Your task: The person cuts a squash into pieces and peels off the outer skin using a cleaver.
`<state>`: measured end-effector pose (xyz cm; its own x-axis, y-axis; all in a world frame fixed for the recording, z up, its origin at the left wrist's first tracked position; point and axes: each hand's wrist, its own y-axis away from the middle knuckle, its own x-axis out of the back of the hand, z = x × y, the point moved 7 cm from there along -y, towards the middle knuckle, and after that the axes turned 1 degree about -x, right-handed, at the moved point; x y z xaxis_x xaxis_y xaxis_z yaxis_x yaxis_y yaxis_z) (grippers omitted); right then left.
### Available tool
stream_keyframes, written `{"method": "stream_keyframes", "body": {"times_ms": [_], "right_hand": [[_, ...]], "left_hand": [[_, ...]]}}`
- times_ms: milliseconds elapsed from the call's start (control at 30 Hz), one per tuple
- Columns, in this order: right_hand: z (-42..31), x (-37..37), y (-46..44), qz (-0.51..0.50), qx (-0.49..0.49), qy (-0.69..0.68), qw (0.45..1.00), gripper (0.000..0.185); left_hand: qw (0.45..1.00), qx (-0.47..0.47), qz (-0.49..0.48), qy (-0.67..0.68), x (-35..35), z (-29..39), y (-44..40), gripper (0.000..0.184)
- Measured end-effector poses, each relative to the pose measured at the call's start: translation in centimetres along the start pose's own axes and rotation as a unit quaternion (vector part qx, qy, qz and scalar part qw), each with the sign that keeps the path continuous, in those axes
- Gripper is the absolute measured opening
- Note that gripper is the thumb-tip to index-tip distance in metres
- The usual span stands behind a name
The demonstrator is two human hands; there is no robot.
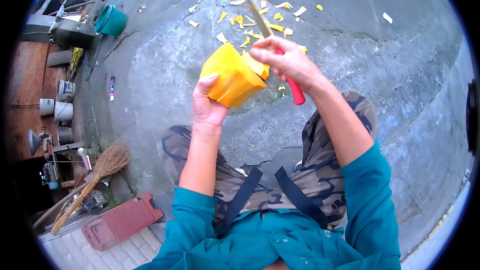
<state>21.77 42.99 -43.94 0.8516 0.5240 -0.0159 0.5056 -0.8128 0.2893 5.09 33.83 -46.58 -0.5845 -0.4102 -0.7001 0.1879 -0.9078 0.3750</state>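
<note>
A big chunk of peeled orange-yellow pumpkin is held up in my left hand, thumb on its near left side and fingers hidden beneath. My right hand is wrapped round the red handle of a knife, its long blade pointing up and away. Beside the right fingers, at the pumpkin's right edge, a smaller orange piece shows; whether it is still joined to the chunk I cannot tell. Beyond both hands, several yellow and whitish peel scraps lie scattered on the concrete ground.
At the left stand a green bucket and several pale pails. A straw broom leans near a red ridged washboard. A small tube lies on the concrete floor. My knees in camouflage trousers frame the work.
</note>
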Motion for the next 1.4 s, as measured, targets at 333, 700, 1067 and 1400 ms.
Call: {"method": "stream_keyframes", "body": {"times_ms": [333, 700, 1067, 1400], "right_hand": [[1.3, -0.9, 0.5, -0.074, 0.106, 0.018, 0.992, 0.074], [-1.2, 0.6, 2.4, -0.070, 0.069, -0.106, 0.989, 0.068], [-3.0, 7.5, 1.2, 0.154, 0.137, -0.341, 0.917, 0.066], [-7.0, 6.4, 5.1, 0.214, 0.205, -0.327, 0.897, 0.064]], "left_hand": [[0.992, -0.011, -0.022, -0.121, -4.9, -1.7, 0.6, 0.055], [0.986, -0.025, -0.048, -0.157, -9.3, -1.3, -0.2, 0.047], [0.916, -0.124, 0.233, -0.303, 0.3, 1.8, -7.6, 0.094], [0.797, 0.064, 0.514, -0.310, 9.8, -12.0, -14.8, 0.116]]}}
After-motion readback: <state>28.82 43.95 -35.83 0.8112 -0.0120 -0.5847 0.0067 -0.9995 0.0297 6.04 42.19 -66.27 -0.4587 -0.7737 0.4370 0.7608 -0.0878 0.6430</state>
